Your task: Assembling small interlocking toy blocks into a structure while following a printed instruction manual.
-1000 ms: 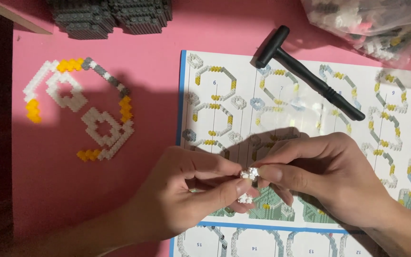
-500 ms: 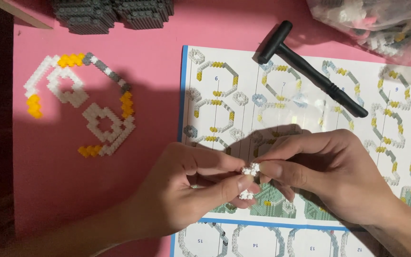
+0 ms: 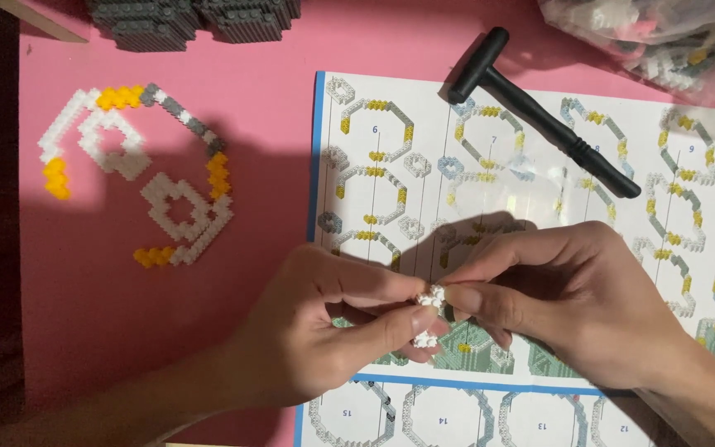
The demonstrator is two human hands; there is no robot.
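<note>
Near the middle of the scene, over the near edge of the instruction sheet [image 3: 490, 165], a small cluster of white bricks [image 3: 430, 300] is held between both hands. Compared with a second ago, little has changed: the cluster sits at the same spot above the sheet, and only a slight shift of the fingertips around it is noted. The pieces are judged to be still under assembly, not yet set down.

Left hand [image 3: 324, 331]: palm turned up and inward, thumb and forefinger pressed together on the cluster from the left, a second white piece seen just below at the fingertips. Right hand [image 3: 573, 306]: knuckles up, thumb and forefinger pinching the same cluster from the right, remaining fingers curled beneath.

Far right on the sheet, a black T-shaped tool [image 3: 539, 108] lies untouched. Far left on the pink table [image 3: 208, 348], a flat white, yellow and grey brick piece [image 3: 134, 174] rests well apart. Dark grey brick stacks [image 3: 192, 16] and a plastic bag of parts [image 3: 655, 37] are seen at the far edge.
</note>
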